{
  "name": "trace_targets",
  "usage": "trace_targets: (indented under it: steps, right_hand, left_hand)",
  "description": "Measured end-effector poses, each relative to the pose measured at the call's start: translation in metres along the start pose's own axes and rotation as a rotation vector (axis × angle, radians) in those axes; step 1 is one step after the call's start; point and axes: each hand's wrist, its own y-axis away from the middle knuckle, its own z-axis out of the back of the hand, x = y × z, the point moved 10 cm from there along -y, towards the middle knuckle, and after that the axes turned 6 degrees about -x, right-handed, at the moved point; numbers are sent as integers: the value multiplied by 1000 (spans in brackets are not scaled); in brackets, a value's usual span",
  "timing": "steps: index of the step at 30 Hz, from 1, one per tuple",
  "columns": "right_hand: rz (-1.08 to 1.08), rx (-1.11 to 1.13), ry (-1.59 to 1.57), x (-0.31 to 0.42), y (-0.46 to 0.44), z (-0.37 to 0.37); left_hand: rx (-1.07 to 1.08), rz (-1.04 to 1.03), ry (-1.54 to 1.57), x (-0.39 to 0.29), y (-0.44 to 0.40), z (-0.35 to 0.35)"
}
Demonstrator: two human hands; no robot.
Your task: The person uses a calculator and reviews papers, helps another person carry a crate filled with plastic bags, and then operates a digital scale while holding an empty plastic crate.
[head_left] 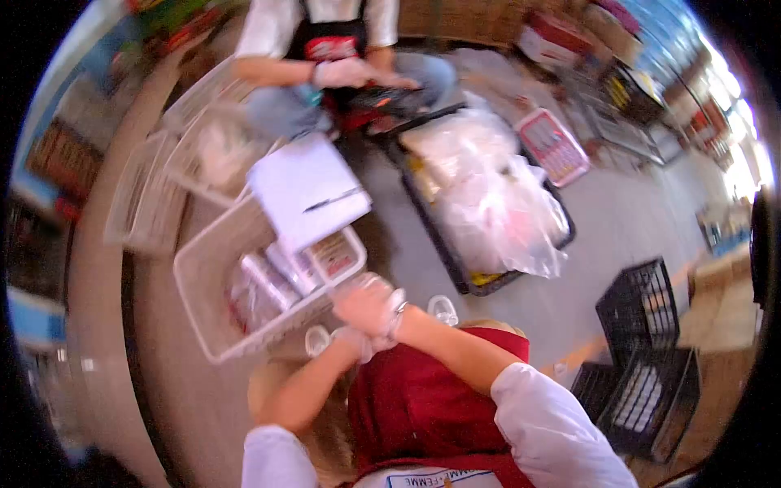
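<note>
My right hand [364, 305], in a thin clear plastic glove, is over the near right corner of a white plastic basket [203, 329]. Its fingers look curled, but blur hides what they may hold. Just below it, my left hand [355, 342] is against the right wrist, also in clear plastic; its fingers are mostly hidden. Inside the basket are shiny plastic-wrapped packs [268, 281] and a small printed box [333, 254]. Across the basket's far rim lies a white paper pad [305, 183] with a dark pen [332, 200] on it.
A co-worker [346, 69] with gloved hands sits opposite, holding something dark. A black tray [455, 281] with clear plastic bags [496, 195] stands to the right. More white baskets [146, 195] are at left; black crates [643, 313] stand at right, and a pink-framed board [553, 146] lies beyond the tray.
</note>
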Motion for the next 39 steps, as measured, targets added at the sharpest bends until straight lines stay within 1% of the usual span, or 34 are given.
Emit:
trace_targets:
  steps: [1,3,5,7,8,9,10,12,13,17,19,21,23,25,26,27,29,30,32,33,34,35,36,38,39]
  right_hand:
    - [-13,34,-60,0,-1,-2]
    - [30,21,171,5,4,-10]
    - [21,29,1,2,3,-4]
    - [29,37,-22,7,3,11]
    - [55,46,-36,10,3,6]
    - [55,9,-7,10,3,8]
    - [45,-31,24,9,2,11]
    - [18,15,26,11,0,14]
    - [-13,57,28,9,0,14]
    - [-10,89,46,10,0,7]
    - [64,-133,22,14,0,19]
    - [80,-138,-1,14,2,17]
    - [95,-143,-26,17,1,20]
    - [76,-117,-12,17,1,20]
    - [73,-113,-15,17,1,18]
    - [73,-127,-36,16,2,18]
    - [58,-144,-45,13,4,17]
    - [57,-134,-27,13,3,15]
    - [45,-130,0,13,2,17]
    - [17,-53,-28,12,1,14]
    - [-11,25,-58,10,1,8]
    - [-24,22,-55,9,1,9]
    - [-18,26,-45,10,1,7]
    - [-18,29,-30,9,2,7]
    - [-7,15,-12,11,2,9]
  left_hand:
    - [-22,-12,18,-3,3,1]
    - [-63,-33,45,-12,6,5]
    - [-73,0,58,-15,8,6]
    - [-20,71,53,-9,0,-5]
    - [50,87,30,-6,-3,-15]
    - [49,104,42,1,1,-21]
    - [-10,38,61,-3,-1,-19]
    - [-104,-80,98,-11,-4,-15]
    - [-120,-103,113,-12,-5,-16]
    - [-135,-128,140,-12,-8,-19]
    - [-131,-120,131,-8,-9,-24]
    - [-132,-114,100,-7,-12,-25]
    - [-92,-58,42,-3,-13,-30]
    - [58,60,24,-20,13,5]
    - [206,166,-3,-21,25,8]
    - [212,161,-4,-20,24,3]
    - [30,67,69,-23,13,6]
    - [32,52,63,-21,12,1]
    - [-36,-47,180,-22,9,0]
    - [-32,-59,174,-12,-1,-16]
    - [-21,-83,314,-1,-15,-38]
    - [-7,-107,454,2,-22,-50]
    - [-1,-116,450,-2,-21,-46]
    - [-169,-247,215,-18,-18,-24]
    - [-166,-255,213,-22,-14,-20]
